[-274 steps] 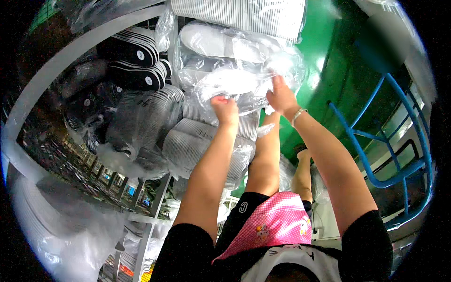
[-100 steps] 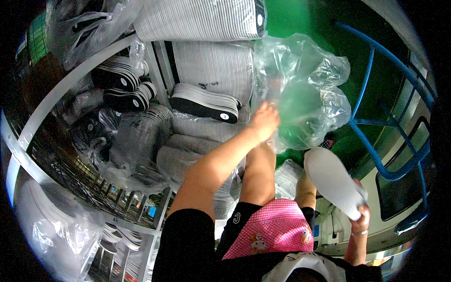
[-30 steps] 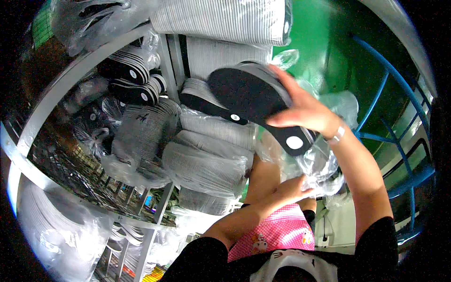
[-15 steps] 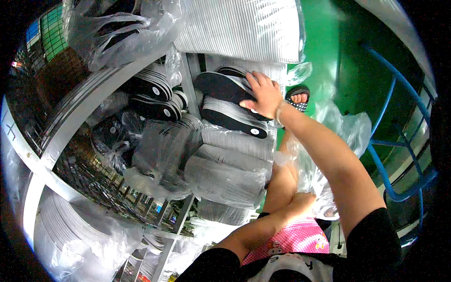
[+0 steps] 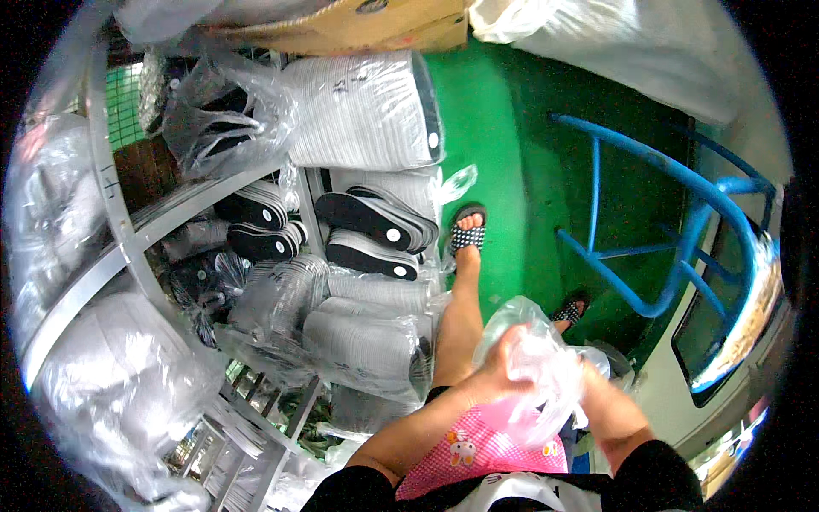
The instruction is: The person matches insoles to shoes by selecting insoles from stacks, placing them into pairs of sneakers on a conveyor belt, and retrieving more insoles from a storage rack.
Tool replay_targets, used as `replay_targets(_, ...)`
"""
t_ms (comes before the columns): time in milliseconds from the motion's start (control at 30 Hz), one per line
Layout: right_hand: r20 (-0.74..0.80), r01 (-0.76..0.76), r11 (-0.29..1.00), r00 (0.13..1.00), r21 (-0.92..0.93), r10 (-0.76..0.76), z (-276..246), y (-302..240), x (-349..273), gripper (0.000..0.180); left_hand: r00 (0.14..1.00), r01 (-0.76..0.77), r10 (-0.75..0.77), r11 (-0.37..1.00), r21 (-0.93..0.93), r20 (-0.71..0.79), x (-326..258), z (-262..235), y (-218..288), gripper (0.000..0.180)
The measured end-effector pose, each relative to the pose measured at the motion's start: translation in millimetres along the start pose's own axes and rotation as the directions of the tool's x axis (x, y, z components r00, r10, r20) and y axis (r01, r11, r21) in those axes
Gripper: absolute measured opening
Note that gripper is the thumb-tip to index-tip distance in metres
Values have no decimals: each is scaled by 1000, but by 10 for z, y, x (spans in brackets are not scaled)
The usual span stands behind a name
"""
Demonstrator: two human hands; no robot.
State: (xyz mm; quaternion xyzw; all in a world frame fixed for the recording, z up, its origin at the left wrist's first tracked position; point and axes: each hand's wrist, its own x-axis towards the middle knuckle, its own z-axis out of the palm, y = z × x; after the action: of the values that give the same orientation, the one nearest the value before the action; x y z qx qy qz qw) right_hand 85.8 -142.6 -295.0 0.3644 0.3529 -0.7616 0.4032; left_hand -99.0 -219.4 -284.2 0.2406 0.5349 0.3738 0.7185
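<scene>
Insole stack (image 5: 363,220) is out of our right hand (image 5: 591,386) now and lying just right of that pale metal post (image 5: 314,196). Looks like we've switched from insoles to the clear plastic bag (image 5: 546,388), which is up over our pink gingham apron (image 5: 448,452). Our left hand (image 5: 502,375) has it bunched in a fist; right fingers are hidden behind the film, so can't tell their grip. Stack's long axis runs left to right, dipping a bit, white-dot end pointing right. Bag's too crumpled to have a clear direction.

Glare whitens the plastic bag (image 5: 550,375) (edges bow near the rim).
</scene>
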Motion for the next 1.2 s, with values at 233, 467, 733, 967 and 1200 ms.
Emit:
replay_targets(233, -188, 267, 837, 962, 477, -200, 350, 390, -794, 33, 918, 133, -163, 985, 108, 360, -257, 647, 119, 48)
replay_targets(467, -708, 840, 295, 543, 456, -452, 442, 541, -1811, 27, 883, 232, -442, 707, -668, -161, -551, 1100, 699, 21)
replay_targets(733, -306, 623, 763, 771, 175, -559, 1306, 849, -2351, 74, 933, 119, -358, 232, -965, 29, -1017, 2263, 756, 11)
replay_targets(967, -308, 457, 886, 834, -81, -458, 1977, 515, -2933, 36, 371, -335, 333, 918, 209, -867, -1408, 1808, 1124, 23)
replay_targets(1200, -313, 621, 441, 310, -648, -898, 2052, -518, -3337, 12, 897, -209, 438, 543, 814, -62, -2169, 1649, 1199, 11)
